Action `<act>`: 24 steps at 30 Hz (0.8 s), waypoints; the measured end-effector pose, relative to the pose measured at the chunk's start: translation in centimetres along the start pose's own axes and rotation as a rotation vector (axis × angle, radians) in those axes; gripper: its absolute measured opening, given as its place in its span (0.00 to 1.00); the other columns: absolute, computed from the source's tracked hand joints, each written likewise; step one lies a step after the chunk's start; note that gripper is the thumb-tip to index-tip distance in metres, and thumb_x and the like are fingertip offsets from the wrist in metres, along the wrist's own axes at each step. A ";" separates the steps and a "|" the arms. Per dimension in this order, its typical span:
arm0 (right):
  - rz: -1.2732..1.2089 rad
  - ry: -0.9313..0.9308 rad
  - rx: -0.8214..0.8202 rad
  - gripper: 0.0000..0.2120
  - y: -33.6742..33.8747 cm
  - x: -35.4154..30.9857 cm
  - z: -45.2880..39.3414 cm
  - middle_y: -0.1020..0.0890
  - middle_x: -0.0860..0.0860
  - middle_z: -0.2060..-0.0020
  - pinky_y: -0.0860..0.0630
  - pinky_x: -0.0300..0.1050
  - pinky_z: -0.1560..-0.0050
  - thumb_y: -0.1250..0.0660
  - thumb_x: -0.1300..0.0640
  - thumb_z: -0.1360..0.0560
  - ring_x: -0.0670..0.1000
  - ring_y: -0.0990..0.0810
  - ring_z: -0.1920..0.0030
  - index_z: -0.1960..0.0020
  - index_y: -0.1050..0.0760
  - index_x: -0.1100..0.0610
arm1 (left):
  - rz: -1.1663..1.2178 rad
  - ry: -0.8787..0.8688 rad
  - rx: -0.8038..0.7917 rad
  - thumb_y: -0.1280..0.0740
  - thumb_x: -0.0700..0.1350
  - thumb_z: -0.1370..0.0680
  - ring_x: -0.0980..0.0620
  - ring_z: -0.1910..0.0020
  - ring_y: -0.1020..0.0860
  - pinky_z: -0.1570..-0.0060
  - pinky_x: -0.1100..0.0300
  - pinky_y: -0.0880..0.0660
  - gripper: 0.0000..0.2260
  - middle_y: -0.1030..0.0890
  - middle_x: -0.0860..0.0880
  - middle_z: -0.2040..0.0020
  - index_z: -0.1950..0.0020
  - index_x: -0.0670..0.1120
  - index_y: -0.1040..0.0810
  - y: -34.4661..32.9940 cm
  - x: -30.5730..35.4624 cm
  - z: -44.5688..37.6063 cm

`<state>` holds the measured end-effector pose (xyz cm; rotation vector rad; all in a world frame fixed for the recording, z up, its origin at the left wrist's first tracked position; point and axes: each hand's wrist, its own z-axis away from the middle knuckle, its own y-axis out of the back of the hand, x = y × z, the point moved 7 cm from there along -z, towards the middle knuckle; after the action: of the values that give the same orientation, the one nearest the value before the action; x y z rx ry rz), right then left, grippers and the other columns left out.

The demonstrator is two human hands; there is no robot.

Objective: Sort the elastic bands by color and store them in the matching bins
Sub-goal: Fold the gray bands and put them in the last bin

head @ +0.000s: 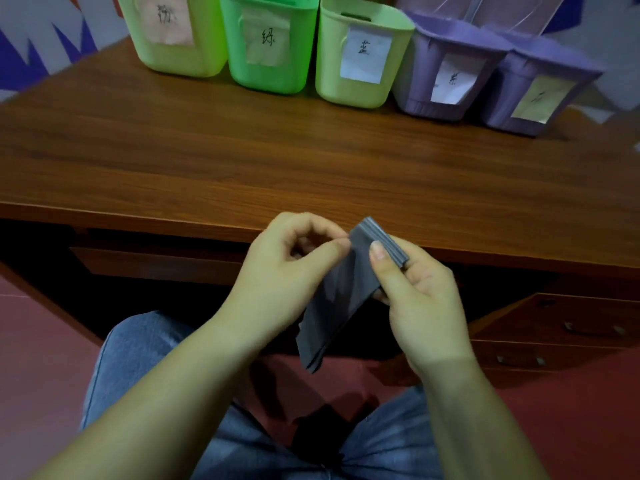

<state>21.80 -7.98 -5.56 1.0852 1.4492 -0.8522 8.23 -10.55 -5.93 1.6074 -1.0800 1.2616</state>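
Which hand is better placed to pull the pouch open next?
Left, probably. The right hand holds the grey pouch by its sealed top, thumb across it, steadying it. The left hand pinches the pouch edge, free to pull.

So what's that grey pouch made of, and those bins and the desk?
The grey pouch looks like thin matte plastic film: it creases softly and has a ridged zip strip on top. The green bins look like smooth moulded plastic with a slight sheen; the purple bins seem similar, though they are blurred. The desk shows wood grain, possibly veneer or laminate.
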 end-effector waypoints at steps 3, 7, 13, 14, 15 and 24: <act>0.019 0.066 -0.121 0.06 0.0 -2.8 -0.5 0.15 0.45 0.53 0.23 0.42 0.44 0.34 0.51 0.25 0.45 0.18 0.48 0.50 0.20 0.47 | 0.050 0.017 -0.145 0.27 0.55 0.34 0.54 0.46 0.21 0.42 0.54 0.25 0.17 0.19 0.51 0.46 0.47 0.55 0.23 -0.4 -0.1 -0.1; 0.258 0.268 -0.254 0.07 0.1 -7.3 -1.8 0.18 0.45 0.53 0.29 0.32 0.47 0.37 0.53 0.26 0.40 0.21 0.49 0.52 0.22 0.45 | 0.073 -0.020 -0.338 0.27 0.48 0.30 0.56 0.52 0.19 0.52 0.61 0.23 0.14 0.16 0.48 0.51 0.47 0.44 0.19 -2.0 2.3 0.0; 0.471 0.316 -0.332 0.09 1.2 -13.4 -5.4 0.17 0.44 0.52 0.25 0.36 0.44 0.30 0.58 0.26 0.40 0.20 0.50 0.49 0.23 0.45 | -0.004 -0.181 -0.227 0.27 0.47 0.29 0.57 0.58 0.20 0.56 0.55 0.23 0.06 0.15 0.49 0.57 0.56 0.45 0.17 -1.6 7.2 -2.1; 0.529 0.306 -0.347 0.10 1.2 -14.2 -5.8 0.17 0.45 0.51 0.24 0.39 0.44 0.30 0.58 0.27 0.42 0.19 0.49 0.48 0.22 0.47 | -0.012 -0.188 -0.215 0.26 0.46 0.28 0.57 0.58 0.19 0.57 0.56 0.23 0.04 0.15 0.50 0.58 0.57 0.46 0.17 -1.6 7.6 -2.4; 0.615 0.310 -0.356 0.09 1.2 -15.0 -6.2 0.17 0.46 0.52 0.24 0.38 0.45 0.29 0.57 0.27 0.43 0.19 0.49 0.48 0.22 0.48 | -0.012 -0.199 -0.198 0.26 0.46 0.28 0.56 0.58 0.18 0.57 0.56 0.22 0.03 0.15 0.50 0.58 0.57 0.47 0.18 -1.6 8.0 -2.7; 0.745 0.238 -0.606 0.06 -0.6 -18.2 -6.2 0.18 0.59 0.55 0.22 0.53 0.58 0.35 0.59 0.24 0.61 0.20 0.58 0.48 0.23 0.59 | 0.285 -0.031 -0.626 0.31 0.43 0.43 0.53 0.48 0.20 0.48 0.63 0.24 0.21 0.16 0.49 0.50 0.50 0.46 0.17 -3.7 10.1 -4.9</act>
<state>19.22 -5.46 13.37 1.1371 1.2172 0.2414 11.68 -6.17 4.49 1.0237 -1.5749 0.9327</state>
